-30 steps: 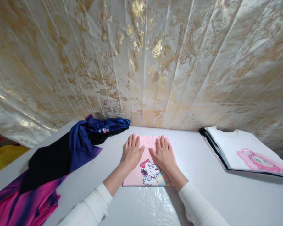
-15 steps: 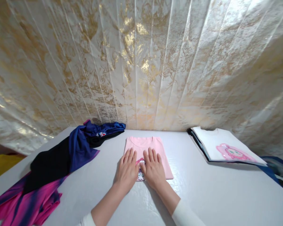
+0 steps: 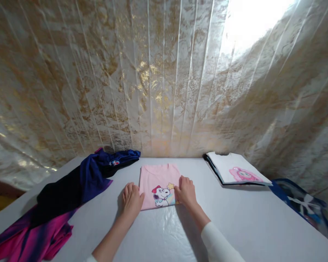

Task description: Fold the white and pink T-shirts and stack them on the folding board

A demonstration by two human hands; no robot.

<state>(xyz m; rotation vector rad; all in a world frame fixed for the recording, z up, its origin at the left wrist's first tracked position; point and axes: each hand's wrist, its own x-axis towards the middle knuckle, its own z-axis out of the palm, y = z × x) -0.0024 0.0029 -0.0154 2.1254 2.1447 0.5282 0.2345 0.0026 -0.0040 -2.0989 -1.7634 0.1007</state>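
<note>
Both your hands have slid off the top of the pink shirt since half a second ago, when they lay side by side on its near half and covered the cartoon dog print. Now they have parted to its two sides and the print shows in full between them.

Your left hand lies palm down on the white table at the shirt's near left corner. Its fingers are loosely bent, the thumb touches the cloth's edge, and it holds nothing. Your right hand sits against the shirt's right edge, near the near right corner. Its fingers are curled over that edge, but you cannot tell from this view whether they pinch the cloth or only press on it.

The shirt lies folded flat, neckline away from you, in the middle of the table close to its far edge, bracketed by your two hands.

Along the table's left edge sprawls an unfolded heap of clothes in navy, black and magenta, just apart from your left hand. Toward the far right corner sits a stack of folded shirts, a white one with a pink print on top, well apart from your right hand. Past the right edge stands a blue bag. A wall covering of white and gold rises behind the far edge.
</note>
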